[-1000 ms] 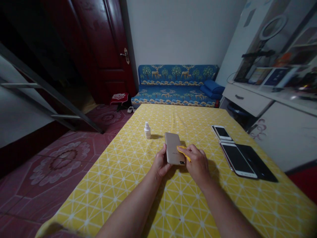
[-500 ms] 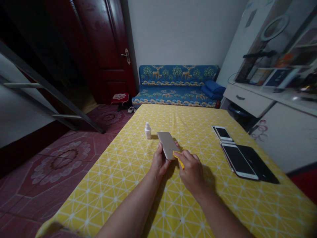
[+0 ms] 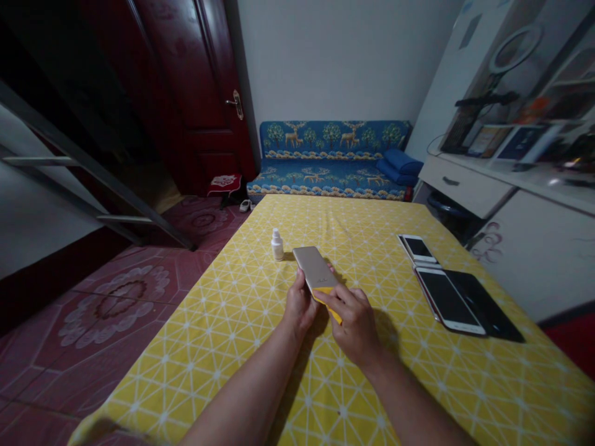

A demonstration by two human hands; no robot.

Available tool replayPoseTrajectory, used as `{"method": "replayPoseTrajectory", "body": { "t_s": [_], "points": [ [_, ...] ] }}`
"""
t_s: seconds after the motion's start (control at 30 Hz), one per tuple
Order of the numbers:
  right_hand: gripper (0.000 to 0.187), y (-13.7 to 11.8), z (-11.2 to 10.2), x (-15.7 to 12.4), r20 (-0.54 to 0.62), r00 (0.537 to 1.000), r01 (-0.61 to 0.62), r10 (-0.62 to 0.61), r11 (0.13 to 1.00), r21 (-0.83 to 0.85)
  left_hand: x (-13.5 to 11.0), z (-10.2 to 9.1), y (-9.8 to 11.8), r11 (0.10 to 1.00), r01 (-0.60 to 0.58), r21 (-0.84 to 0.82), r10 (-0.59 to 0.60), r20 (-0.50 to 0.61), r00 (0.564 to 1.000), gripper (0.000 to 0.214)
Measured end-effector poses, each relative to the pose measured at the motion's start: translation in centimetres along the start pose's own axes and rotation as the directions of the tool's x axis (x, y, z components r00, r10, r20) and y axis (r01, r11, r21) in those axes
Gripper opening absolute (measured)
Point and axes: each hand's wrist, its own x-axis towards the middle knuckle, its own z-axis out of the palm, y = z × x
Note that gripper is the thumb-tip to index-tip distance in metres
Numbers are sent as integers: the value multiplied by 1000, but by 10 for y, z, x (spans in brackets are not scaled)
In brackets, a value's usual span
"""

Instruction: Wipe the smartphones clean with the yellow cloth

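Note:
A gold smartphone (image 3: 315, 266) lies tilted in my left hand (image 3: 299, 302), back side up, with the fingers wrapped round its edges and underside. My right hand (image 3: 356, 320) pinches a yellow cloth (image 3: 329, 303) and presses it against the phone's near end, just below the small dark logo. Beyond my left hand, a small white bottle (image 3: 277, 245) stands upright on the table.
A yellow patterned tablecloth (image 3: 223, 365) covers the table. To the right lie a smaller white phone (image 3: 418, 248), a larger white phone (image 3: 450, 300) and a black flat case (image 3: 488, 303). Behind the table is a blue sofa (image 3: 320, 170); a white cabinet (image 3: 534, 248) stands at the right.
My right hand has moved the yellow cloth left along the phone's near end, uncovering more of its right side. My left hand keeps hold of the phone, nearly still.

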Motion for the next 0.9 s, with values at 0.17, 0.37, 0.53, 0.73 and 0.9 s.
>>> {"method": "replayPoseTrajectory", "body": {
  "t_s": [0.17,0.37,0.53,0.73,0.9],
  "points": [
    [45,18,-5,3,2,999,-50,50,999,-19,2,3,4,1000,-25,-8,25,3,1000,55],
    [41,42,-3,3,-63,975,-207,214,974,96,1,4,6,1000,28,10,-28,42,999,56],
    [32,46,-3,5,-191,922,-236,336,881,411,0,6,7,997,78,-26,-80,-93,992,51],
    [33,24,-4,1,-225,956,-63,191,877,477,5,2,8,997,64,-39,-72,-240,968,45],
    [40,13,-3,-4,-181,983,85,-17,922,377,8,-7,8,996,75,38,-63,-266,962,37]
  ]
}}
